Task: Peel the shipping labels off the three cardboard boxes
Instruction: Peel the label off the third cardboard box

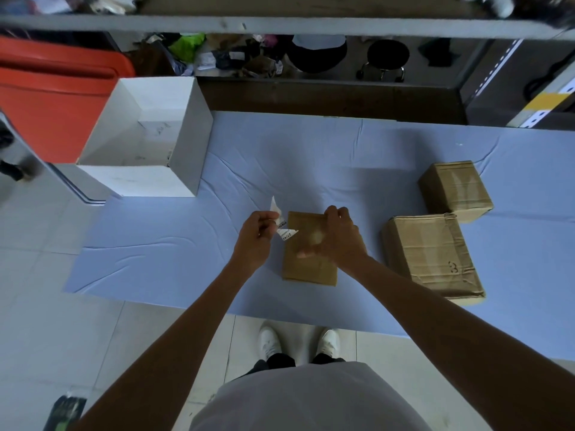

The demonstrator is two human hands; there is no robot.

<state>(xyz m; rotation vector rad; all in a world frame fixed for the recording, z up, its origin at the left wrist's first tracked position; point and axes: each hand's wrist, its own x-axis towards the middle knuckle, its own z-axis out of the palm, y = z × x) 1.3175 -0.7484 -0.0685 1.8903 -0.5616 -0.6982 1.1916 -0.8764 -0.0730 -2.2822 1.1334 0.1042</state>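
Observation:
A small brown cardboard box (306, 269) lies on the pale blue sheet (311, 157) in front of me. My right hand (340, 236) presses down on its top. My left hand (259, 234) pinches a white shipping label (284, 225) at the box's upper left corner; the label is curled up and mostly lifted off, one end still touching the box. Two more brown boxes sit to the right: a larger one (435, 253) marked with a "3" and a smaller one (455, 189) behind it. No label shows on their visible faces.
An open white carton (186, 132) stands at the sheet's far left corner. An orange bin (53, 98) sits behind it. A grey shelf rail (280, 24) crosses the top, with clutter and a black stool (387, 59) beyond. My white shoes (298, 342) stand at the sheet's near edge.

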